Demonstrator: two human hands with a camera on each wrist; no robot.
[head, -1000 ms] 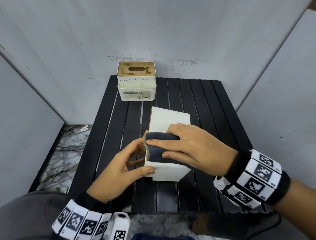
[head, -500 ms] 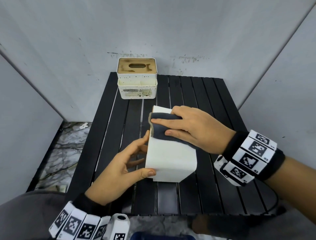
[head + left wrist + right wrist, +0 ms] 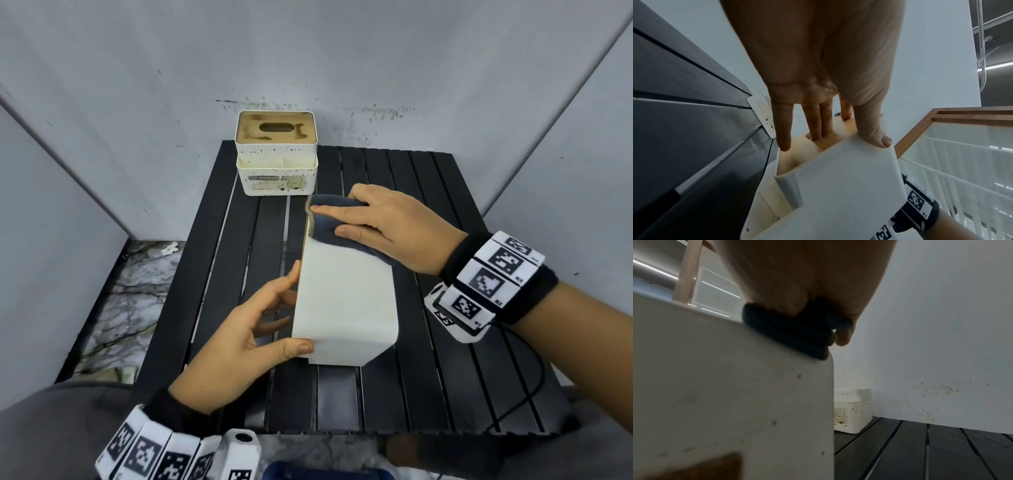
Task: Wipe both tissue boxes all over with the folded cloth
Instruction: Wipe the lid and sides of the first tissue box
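A plain white tissue box (image 3: 346, 301) lies on its side in the middle of the black slatted table (image 3: 455, 359), its wooden lid (image 3: 807, 151) facing left. My left hand (image 3: 281, 308) grips that left side, thumb over the near top edge and two fingers (image 3: 820, 128) in the lid's slot. My right hand (image 3: 346, 214) holds the dark folded cloth (image 3: 325, 222) down on the far end of the box's upper face, thumb at the cloth's far edge. A speckled white tissue box (image 3: 276, 157) with a wooden top stands at the table's far left edge.
Grey panels wall in the table at the back, left and right. Marble floor (image 3: 113, 291) shows past the table's left edge. A black cable (image 3: 534, 387) trails over the near right corner. The speckled box (image 3: 853, 410) stands just beyond the cloth's end of the white box.
My right hand has slid the cloth along the box's upper face from the near end to the far end. The left hand keeps its grip on the box's left side.
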